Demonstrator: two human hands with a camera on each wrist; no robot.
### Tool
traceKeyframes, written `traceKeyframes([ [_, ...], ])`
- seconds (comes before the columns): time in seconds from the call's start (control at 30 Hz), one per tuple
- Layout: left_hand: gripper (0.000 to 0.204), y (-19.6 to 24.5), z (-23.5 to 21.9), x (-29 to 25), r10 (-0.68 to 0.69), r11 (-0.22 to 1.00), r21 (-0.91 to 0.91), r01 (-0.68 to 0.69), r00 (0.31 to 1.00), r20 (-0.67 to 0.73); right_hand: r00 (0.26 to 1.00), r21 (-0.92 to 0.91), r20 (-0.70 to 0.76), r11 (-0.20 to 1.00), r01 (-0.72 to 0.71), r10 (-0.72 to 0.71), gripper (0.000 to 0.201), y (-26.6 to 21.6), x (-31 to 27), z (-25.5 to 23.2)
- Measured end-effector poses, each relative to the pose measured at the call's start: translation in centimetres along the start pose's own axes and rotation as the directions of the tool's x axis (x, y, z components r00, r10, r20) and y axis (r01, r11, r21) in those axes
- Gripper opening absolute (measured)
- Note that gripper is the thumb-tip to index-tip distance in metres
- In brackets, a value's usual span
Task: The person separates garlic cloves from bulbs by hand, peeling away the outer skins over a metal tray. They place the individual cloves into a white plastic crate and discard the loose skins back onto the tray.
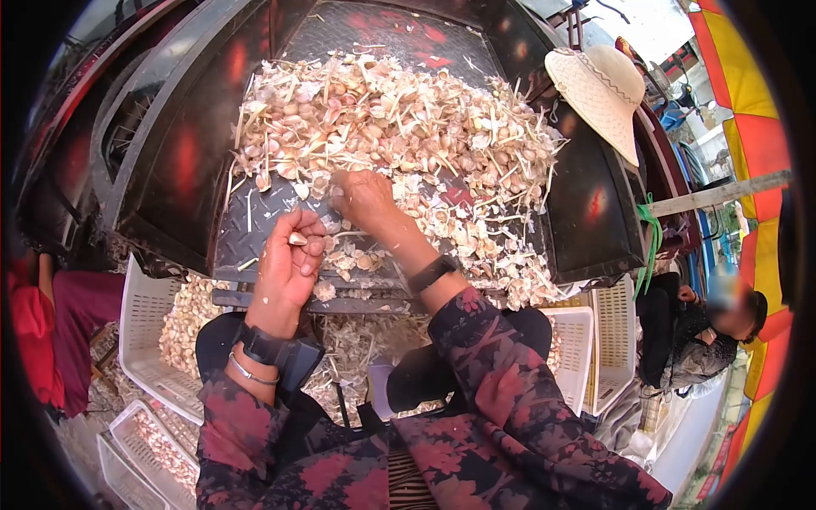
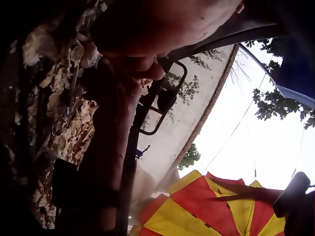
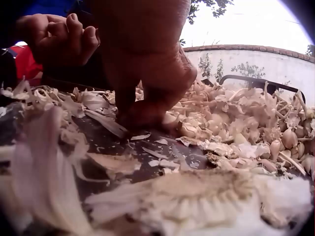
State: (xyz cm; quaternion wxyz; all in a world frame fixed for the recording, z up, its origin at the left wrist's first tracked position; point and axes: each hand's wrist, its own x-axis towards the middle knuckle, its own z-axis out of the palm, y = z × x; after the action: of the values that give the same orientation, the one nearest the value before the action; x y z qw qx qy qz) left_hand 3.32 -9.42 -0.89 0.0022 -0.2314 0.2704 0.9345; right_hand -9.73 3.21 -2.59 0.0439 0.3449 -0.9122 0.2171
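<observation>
A pale garlic clove [image 1: 297,239] sits between the thumb and curled fingers of my left hand [image 1: 287,270], palm turned up, near the front edge of a dark metal truck bed [image 1: 231,242]. Ahead and to the right, my right hand [image 1: 364,201] reaches down at the near edge of a heap of garlic cloves, skins and stalks [image 1: 399,119]. In the right wrist view the bent right fingers [image 3: 142,114] meet the bed among loose skins; I cannot tell whether they pinch anything. The left hand [image 3: 61,42] shows behind it there, fingers curled.
Dark side walls [image 1: 183,161] flank the bed. A straw hat [image 1: 599,93] hangs on the right wall, by a wooden pole [image 1: 718,194] with green string. White crates [image 1: 140,327] of garlic stand below left, another crate [image 1: 571,348] right. People sit on both sides.
</observation>
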Motion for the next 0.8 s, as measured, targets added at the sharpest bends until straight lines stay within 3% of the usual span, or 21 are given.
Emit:
traceKeyframes([
  [0.17,0.023,1.4,0.0,0.2,0.073,0.997,-0.014,-0.074,0.996,-0.041,0.996,0.042,-0.063,0.997,0.068,-0.066,0.01,0.6,-0.9,1.4],
  [0.23,0.022,1.6,0.0,0.2,0.077,0.997,-0.022,-0.078,0.996,-0.039,1.0,0.249,-0.009,0.968,0.024,-0.022,0.009,1.6,-1.8,0.7],
  [0.27,0.022,1.7,-0.1,0.2,0.076,0.997,-0.022,-0.077,0.996,-0.039,0.996,0.296,0.005,0.952,0.081,-0.087,0.01,2.0,-2.4,0.0],
  [0.3,0.022,1.7,-0.1,0.3,0.075,0.997,-0.016,-0.076,0.996,-0.039,0.996,0.295,0.005,0.952,0.083,-0.088,0.01,2.3,-3.0,-0.7],
  [0.37,0.022,1.9,-0.1,0.2,0.08,0.997,-0.017,-0.081,0.996,-0.044,0.997,0.242,0.062,0.969,-0.057,0.043,0.011,2.1,-3.8,-2.8],
  [0.57,0.024,1.4,0.6,0.4,0.118,0.993,0.011,-0.117,0.993,-0.032,0.998,0.292,-0.054,0.956,0.033,-0.018,0.012,1.5,-1.7,-1.5],
  [0.63,0.025,1.3,0.5,0.5,0.115,0.993,-0.005,-0.115,0.993,-0.01,0.982,0.096,-0.11,0.981,0.165,-0.155,0.012,1.0,-0.9,0.3],
  [0.67,0.025,1.4,0.5,0.5,0.116,0.993,-0.002,-0.116,0.993,-0.01,0.988,0.029,-0.057,0.989,0.146,-0.144,0.01,1.0,-0.5,0.9],
  [0.77,0.025,1.4,0.4,0.3,0.117,0.993,0.016,-0.117,0.993,-0.018,0.988,0.044,0.032,0.988,0.147,-0.148,0.008,1.5,-0.4,0.7],
  [0.8,0.025,1.4,0.3,0.4,0.121,0.992,0.035,-0.12,0.992,-0.031,0.986,0.193,-0.021,0.967,0.168,-0.168,0.012,1.8,-0.9,-0.1],
])
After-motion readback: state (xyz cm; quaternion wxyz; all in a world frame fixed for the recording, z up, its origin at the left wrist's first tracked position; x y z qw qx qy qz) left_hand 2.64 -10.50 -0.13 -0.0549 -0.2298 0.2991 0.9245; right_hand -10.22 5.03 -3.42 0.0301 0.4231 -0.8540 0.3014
